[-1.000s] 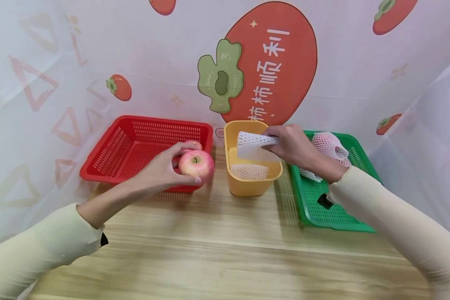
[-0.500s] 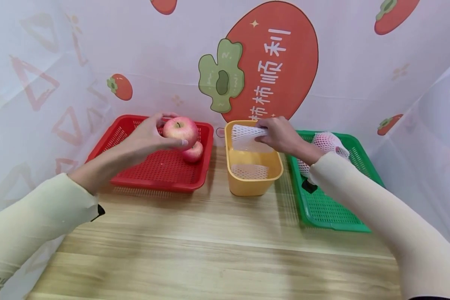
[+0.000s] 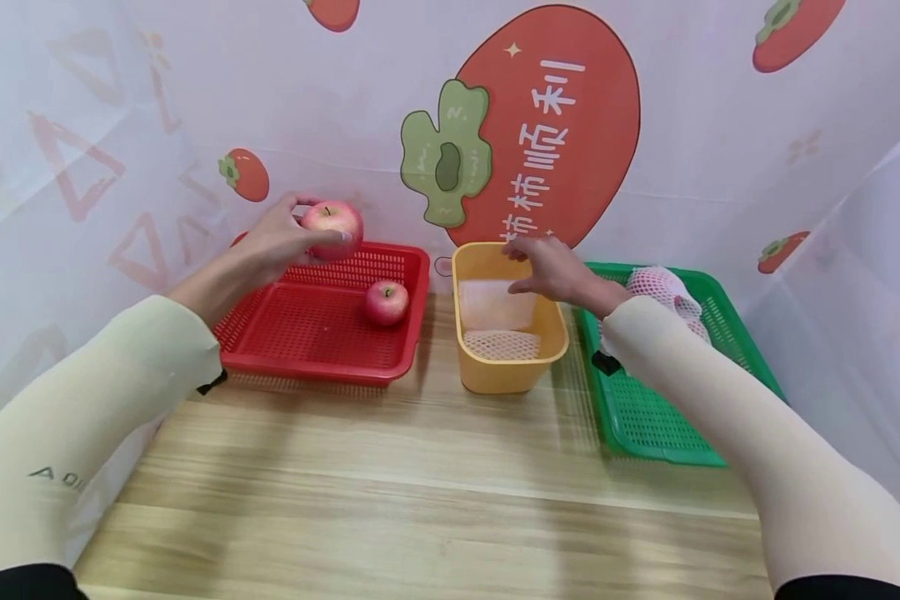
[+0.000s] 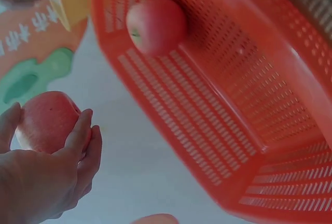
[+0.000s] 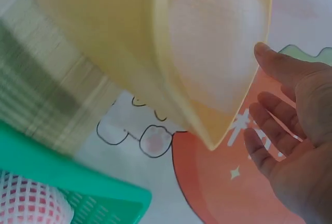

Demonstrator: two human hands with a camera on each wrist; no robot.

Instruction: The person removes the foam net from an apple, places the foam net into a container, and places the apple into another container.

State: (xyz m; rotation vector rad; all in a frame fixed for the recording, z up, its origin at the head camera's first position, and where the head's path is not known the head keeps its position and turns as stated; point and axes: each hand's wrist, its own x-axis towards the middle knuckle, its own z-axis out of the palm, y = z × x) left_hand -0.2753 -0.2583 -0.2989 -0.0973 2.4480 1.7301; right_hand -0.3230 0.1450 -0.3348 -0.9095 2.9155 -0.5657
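Observation:
My left hand (image 3: 273,237) grips a red-and-yellow apple (image 3: 332,229) over the back of the red basket (image 3: 300,364). In the left wrist view, thumb and fingers curl round this apple (image 4: 46,123). A second apple (image 3: 387,302) rests in the basket's right part. Fingers spread and holding nothing, my right hand (image 3: 551,267) is over the back right rim of the yellow bin (image 3: 498,379). Inside the bin are a blurred white foam net (image 3: 495,305) and, below it toward the front, another foam net (image 3: 501,345).
To the right of the bin stands a green basket (image 3: 660,429), holding fruit in pink-and-white foam nets (image 3: 662,290), partly hidden by my right sleeve. Behind everything hangs a printed fabric backdrop (image 3: 330,108). The wooden table (image 3: 420,475) extends in front.
My left hand has carried the apple up and left, from the red basket's front right toward its back. My right hand has moved left and let go of the foam net into the bin.

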